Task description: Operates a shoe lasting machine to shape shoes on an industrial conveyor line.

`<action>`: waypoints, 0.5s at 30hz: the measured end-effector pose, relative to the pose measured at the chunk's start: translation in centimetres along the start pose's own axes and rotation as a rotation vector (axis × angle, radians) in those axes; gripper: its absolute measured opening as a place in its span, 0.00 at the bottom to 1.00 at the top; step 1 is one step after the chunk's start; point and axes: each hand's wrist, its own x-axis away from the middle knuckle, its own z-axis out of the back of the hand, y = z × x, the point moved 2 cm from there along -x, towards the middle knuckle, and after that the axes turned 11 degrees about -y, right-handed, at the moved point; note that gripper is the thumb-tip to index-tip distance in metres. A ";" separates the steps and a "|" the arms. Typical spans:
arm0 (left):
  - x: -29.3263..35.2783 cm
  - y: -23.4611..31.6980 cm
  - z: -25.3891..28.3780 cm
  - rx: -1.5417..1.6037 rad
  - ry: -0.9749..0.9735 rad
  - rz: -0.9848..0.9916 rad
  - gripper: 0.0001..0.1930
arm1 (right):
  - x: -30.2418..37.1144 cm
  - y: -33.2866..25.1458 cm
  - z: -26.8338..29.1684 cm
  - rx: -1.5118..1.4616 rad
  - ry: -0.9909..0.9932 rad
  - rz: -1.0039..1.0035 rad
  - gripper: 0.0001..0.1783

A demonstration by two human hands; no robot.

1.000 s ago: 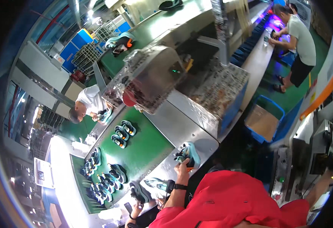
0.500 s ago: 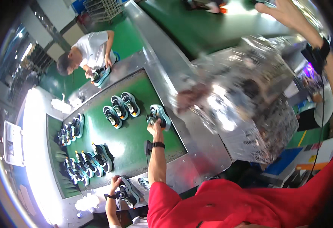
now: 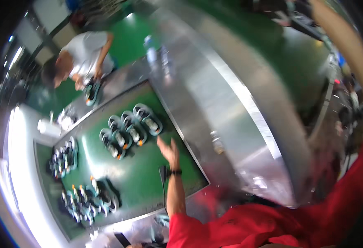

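Note:
My left hand (image 3: 170,151) hovers over the green work surface (image 3: 136,173) with its fingers apart and nothing in them. Just beyond its fingertips stands the nearest sneaker (image 3: 149,120), at the right end of a short row of dark sneakers with pale blue soles and orange touches. A black band with a small dark device (image 3: 163,173) is strapped at my left wrist, a cable hanging from it. My right forearm (image 3: 347,49) reaches up along the right edge, and its hand lies outside the picture.
More sneakers stand in two groups at the left, one farther (image 3: 64,157) and one nearer (image 3: 91,200). Across the bench a person in white (image 3: 84,53) handles another sneaker (image 3: 92,91). A clear bottle (image 3: 150,49) stands on the steel border; a blurred green belt runs beyond.
My left hand has let go of the sneaker, which now stands in line with the others. The crumpled shiny film package has left the steel surface. My right hand has gone out of view.

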 end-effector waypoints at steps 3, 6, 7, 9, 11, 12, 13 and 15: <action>13.5 -6.1 -0.1 0.067 -0.254 0.044 0.33 | -0.1 2.9 -0.2 -0.096 -0.054 0.289 0.34; 19.0 12.4 -0.3 0.426 -0.452 0.303 0.09 | 5.8 4.1 3.8 0.368 0.380 -0.170 0.48; 21.0 15.7 0.3 0.446 -0.605 0.438 0.11 | 8.3 2.5 5.2 0.346 0.428 -0.153 0.52; 25.0 17.8 -1.2 0.737 -0.689 0.428 0.06 | 13.6 0.1 7.5 0.304 0.653 0.036 0.52; 25.4 29.0 0.4 0.968 -0.850 0.420 0.12 | 20.3 -1.1 8.6 -0.019 0.709 0.113 0.48; 25.2 31.3 0.4 0.948 -0.888 0.394 0.12 | 23.3 -1.8 8.0 -0.105 0.728 0.088 0.47; 25.2 33.8 -0.2 1.009 -1.004 0.272 0.15 | 27.3 -2.6 7.9 -0.162 0.759 0.047 0.46; 24.8 40.0 -1.2 1.176 -1.189 -0.072 0.22 | 35.5 -4.7 6.4 -0.532 0.618 0.010 0.44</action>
